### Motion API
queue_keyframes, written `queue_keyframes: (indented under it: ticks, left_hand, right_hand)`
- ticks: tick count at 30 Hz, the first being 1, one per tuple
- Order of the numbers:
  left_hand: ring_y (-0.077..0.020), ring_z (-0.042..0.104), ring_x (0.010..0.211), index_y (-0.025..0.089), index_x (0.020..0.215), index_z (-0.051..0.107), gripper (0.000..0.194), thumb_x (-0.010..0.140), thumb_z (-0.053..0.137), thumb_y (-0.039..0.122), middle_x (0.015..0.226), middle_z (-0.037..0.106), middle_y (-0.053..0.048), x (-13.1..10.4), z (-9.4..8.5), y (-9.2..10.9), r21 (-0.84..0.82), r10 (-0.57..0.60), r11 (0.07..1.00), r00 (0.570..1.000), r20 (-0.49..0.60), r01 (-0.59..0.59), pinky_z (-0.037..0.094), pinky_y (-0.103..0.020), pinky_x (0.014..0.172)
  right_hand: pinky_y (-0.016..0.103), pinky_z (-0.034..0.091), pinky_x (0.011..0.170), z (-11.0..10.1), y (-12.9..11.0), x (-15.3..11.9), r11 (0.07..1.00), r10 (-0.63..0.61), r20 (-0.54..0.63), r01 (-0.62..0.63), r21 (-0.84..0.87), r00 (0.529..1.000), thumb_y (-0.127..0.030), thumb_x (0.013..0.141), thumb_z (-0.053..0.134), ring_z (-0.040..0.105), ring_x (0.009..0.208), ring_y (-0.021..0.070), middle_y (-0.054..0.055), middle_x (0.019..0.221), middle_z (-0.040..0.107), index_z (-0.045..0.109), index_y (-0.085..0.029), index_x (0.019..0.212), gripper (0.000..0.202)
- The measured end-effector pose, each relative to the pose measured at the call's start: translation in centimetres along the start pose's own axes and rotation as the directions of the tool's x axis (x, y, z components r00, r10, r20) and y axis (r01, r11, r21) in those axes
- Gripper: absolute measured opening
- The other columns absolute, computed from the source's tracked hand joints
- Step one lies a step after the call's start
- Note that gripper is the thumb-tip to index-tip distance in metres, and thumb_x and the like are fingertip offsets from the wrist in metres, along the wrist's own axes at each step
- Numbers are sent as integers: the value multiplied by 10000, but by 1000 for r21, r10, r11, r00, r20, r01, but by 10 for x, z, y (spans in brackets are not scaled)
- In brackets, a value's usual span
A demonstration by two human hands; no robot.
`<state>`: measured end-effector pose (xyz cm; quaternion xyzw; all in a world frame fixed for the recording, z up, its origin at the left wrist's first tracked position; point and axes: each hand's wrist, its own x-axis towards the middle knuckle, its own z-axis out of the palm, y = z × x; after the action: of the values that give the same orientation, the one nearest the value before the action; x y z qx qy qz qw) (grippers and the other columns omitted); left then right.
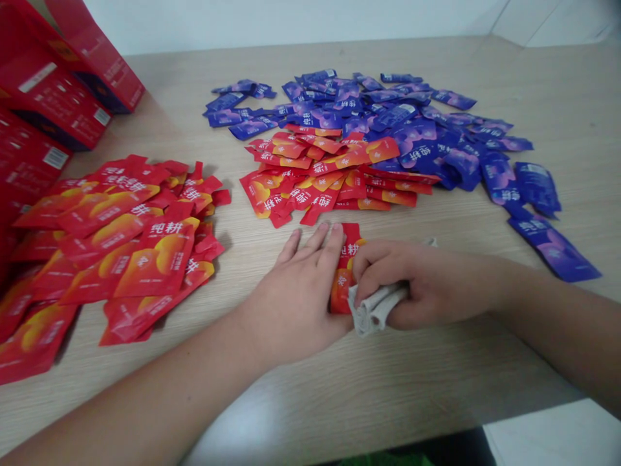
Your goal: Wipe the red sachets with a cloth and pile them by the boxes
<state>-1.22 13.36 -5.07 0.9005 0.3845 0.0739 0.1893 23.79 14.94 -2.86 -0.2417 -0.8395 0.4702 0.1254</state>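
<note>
A red and orange packet point(343, 285) lies flat on the table between my two hands, partly covered by both. My left hand point(295, 298) rests on its left edge, palm down with the fingers stretched out. Bunched in my right hand point(412, 281) is a whitish cloth point(373, 310), pressed against the right side of that packet. Just beyond my fingertips sits a pile of similar red packets point(320, 171). A larger heap of red packets point(145, 243) spreads to the left of my left hand.
Purple-blue packets point(417, 142) are strewn across the back and right of the wooden table point(557, 336). Red printed boxes point(63, 90) stand at the far left. A white wall point(310, 19) rises behind the table.
</note>
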Motion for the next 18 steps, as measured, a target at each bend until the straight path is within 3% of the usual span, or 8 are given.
queue_keyframes:
  ticks: [5, 11, 18]
  left_hand:
    - [-379, 279, 1695, 32, 1731, 186, 1095, 899, 740, 480, 1784, 299, -294, 0, 1, 2, -14, -7, 1000, 1000, 2, 7, 214, -622, 1387]
    - [-378, 233, 1708, 60, 1748, 197, 1181, 902, 784, 639, 1806, 270, -259, 0, 2, 5, 10, -53, 999, 999, 1, 53, 228, -593, 1391]
    - [-375, 231, 1708, 45, 1741, 198, 1096, 921, 736, 534, 1795, 280, -275, -3, 1, 7, 31, -62, 998, 998, -9, 62, 223, -618, 1387]
  right_hand:
    - [401, 529, 1036, 3, -3, 7, 985, 38, -33, -43, -168, 999, -78, 851, 795, 686, 1090, 234, 30, 1092, 736, 811, -248, 1030, 247]
    - [403, 524, 989, 3, -2, 16, 952, 17, -131, -56, -301, 991, -65, 836, 774, 683, 1052, 249, 46, 1066, 739, 792, -228, 958, 204]
    - [412, 503, 918, -6, 17, 20, 873, 16, -295, -157, -462, 955, -176, 895, 723, 655, 975, 263, 58, 977, 699, 749, -221, 905, 53]
